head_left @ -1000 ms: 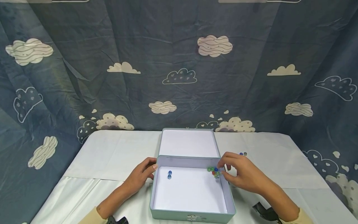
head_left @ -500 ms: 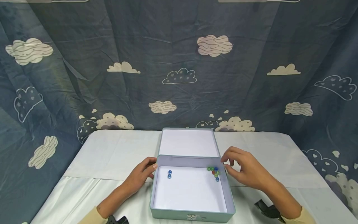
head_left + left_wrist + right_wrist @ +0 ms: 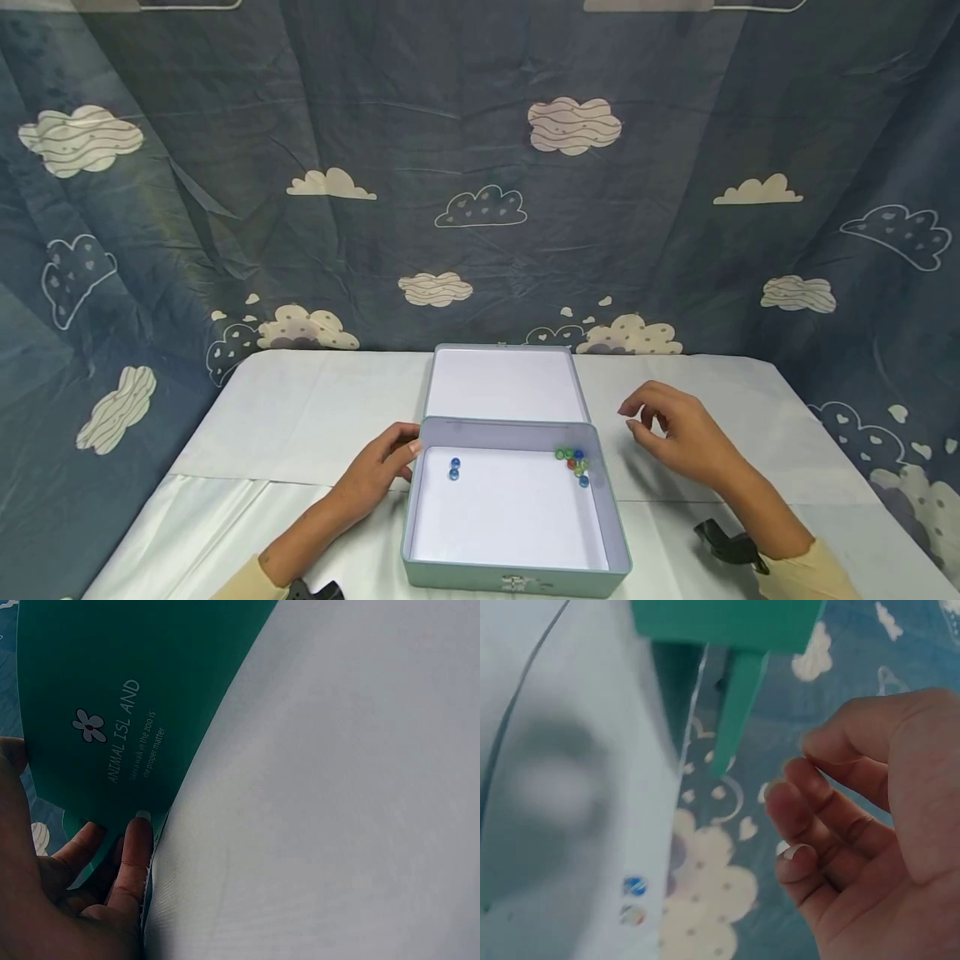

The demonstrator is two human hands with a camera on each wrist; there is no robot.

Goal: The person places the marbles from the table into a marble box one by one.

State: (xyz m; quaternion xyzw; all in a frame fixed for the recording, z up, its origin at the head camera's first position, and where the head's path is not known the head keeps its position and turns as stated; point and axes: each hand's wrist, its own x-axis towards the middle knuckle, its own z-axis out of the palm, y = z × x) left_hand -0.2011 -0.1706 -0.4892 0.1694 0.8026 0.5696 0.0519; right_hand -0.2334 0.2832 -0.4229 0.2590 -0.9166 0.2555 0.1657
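An open pale-green tin box (image 3: 517,578) stands on the white cloth, its lid (image 3: 510,383) folded back. Inside, two blue marbles (image 3: 454,468) lie near the left wall. Green, blue and red marbles (image 3: 572,458) cluster in the far right corner. My left hand (image 3: 378,471) rests against the box's left side, thumb at the rim; in the left wrist view its fingers (image 3: 135,862) touch the green outer wall. To the right of the box, my right hand (image 3: 678,433) hovers over the cloth with loosely bent fingers, holding nothing. Two marbles (image 3: 634,900) lie on the cloth in the right wrist view.
White cloth (image 3: 315,400) covers the table around the box. A dark blue curtain (image 3: 375,242) with cloud prints hangs behind and on both sides. Black wrist cameras (image 3: 727,546) sit on the forearms.
My right hand has moved from the box's far right corner out to the right. A blue marble now shows at the cluster's near end. The left hand stays in place.
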